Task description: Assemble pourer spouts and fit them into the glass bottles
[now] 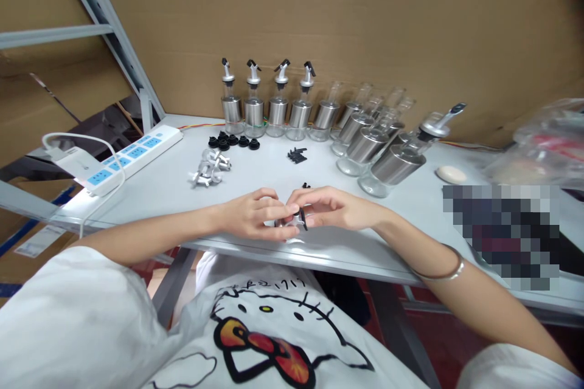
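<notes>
Close to the table's front edge, my left hand (261, 215) is closed around a silver pourer spout (296, 219) with black parts on it. The fingertips of my right hand (335, 208) pinch the black flap end of the same spout. Fingers cover much of the piece. Just beyond my hands lie a few tiny black bits (306, 185) and a small heap of black flaps (297, 155). Loose silver spout pieces (210, 168) lie to the left, with several black stoppers (233, 141) behind them.
Several glass bottles with steel sleeves (300, 114) line the back, some topped with spouts; more bottles (365, 143) cluster right. A white power strip (130, 161) with a cable sits left. A whitish oval object (451, 174) and a clear plastic bag (542, 143) lie right.
</notes>
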Motion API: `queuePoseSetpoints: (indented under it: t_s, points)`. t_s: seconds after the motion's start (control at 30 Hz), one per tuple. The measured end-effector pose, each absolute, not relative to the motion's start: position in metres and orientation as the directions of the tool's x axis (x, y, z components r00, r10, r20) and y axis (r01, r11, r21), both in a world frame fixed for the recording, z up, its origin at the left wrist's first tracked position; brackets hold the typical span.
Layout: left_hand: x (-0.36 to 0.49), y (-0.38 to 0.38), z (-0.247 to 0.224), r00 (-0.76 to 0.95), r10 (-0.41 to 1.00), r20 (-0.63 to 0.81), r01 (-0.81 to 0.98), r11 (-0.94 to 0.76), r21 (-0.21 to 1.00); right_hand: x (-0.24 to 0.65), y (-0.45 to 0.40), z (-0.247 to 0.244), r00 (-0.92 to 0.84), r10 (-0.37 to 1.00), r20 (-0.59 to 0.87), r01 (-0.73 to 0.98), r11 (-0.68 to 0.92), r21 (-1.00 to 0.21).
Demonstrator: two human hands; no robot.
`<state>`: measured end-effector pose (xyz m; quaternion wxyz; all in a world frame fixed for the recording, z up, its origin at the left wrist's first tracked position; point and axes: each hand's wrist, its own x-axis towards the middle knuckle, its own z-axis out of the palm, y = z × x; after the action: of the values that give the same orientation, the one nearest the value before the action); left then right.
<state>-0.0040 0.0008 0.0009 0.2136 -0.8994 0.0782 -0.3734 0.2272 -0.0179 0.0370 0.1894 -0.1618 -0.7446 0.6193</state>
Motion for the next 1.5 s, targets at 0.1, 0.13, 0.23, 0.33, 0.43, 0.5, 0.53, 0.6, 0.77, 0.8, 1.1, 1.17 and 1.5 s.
queuePoseSetpoints:
  t_s: [0.1,0.13,0.23,0.33,0.43,0.5,0.53,0.6,0.77,0.8,1.1,1.17,1.5]
  points:
    - [-0.002,-0.001,0.002,0.701,-0.334,0.63,0.037,-0.865,-0.5,0.228,-0.018,0.036,-0.878,0.474,0.07,0.028,0.196,-0.98]
    - [-0.002,-0.002,0.002,0.697,-0.343,0.629,0.042,-0.857,-0.513,0.228,-0.018,0.035,-0.879,0.471,0.075,0.023,0.199,-0.98]
    - [-0.001,-0.002,0.003,0.692,-0.347,0.633,0.064,-0.844,-0.533,0.229,-0.018,0.034,-0.882,0.464,0.086,-0.002,0.179,-0.984]
    - [-0.002,0.0,0.002,0.686,-0.33,0.648,0.065,-0.859,-0.507,0.229,-0.018,0.034,-0.888,0.449,0.095,-0.035,0.141,-0.989]
    - [-0.004,0.001,-0.003,0.703,-0.3,0.644,0.048,-0.884,-0.465,0.228,-0.017,0.035,-0.896,0.437,0.081,-0.024,0.133,-0.991]
    - [-0.005,0.002,-0.005,0.719,-0.284,0.634,0.066,-0.881,-0.469,0.228,-0.016,0.035,-0.9,0.43,0.071,-0.009,0.144,-0.989]
    - [-0.006,0.003,-0.006,0.721,-0.282,0.633,0.081,-0.873,-0.48,0.227,-0.016,0.035,-0.903,0.423,0.071,-0.006,0.152,-0.988]
    - [-0.006,0.003,-0.008,0.702,-0.292,0.649,0.1,-0.862,-0.497,0.226,-0.015,0.033,-0.909,0.408,0.082,-0.017,0.16,-0.987]
    - [-0.005,0.003,-0.009,0.692,-0.256,0.675,0.086,-0.899,-0.429,0.22,-0.013,0.023,-0.901,0.423,0.092,-0.087,0.031,-0.996]
    - [-0.005,0.002,-0.008,0.698,-0.246,0.672,0.083,-0.905,-0.417,0.219,-0.014,0.021,-0.894,0.439,0.084,-0.093,0.001,-0.996]
    - [-0.004,0.0,-0.001,0.643,-0.263,0.72,0.039,-0.927,-0.373,0.22,-0.017,0.017,-0.873,0.488,-0.008,-0.058,-0.121,-0.991]
    - [-0.004,0.001,-0.001,0.646,-0.239,0.725,0.05,-0.934,-0.353,0.221,-0.018,0.02,-0.879,0.477,-0.023,-0.05,-0.14,-0.989]
    - [-0.001,0.0,0.001,0.674,-0.075,0.735,0.028,-0.991,-0.128,0.219,-0.017,0.022,-0.851,0.524,0.04,-0.141,-0.155,-0.978]
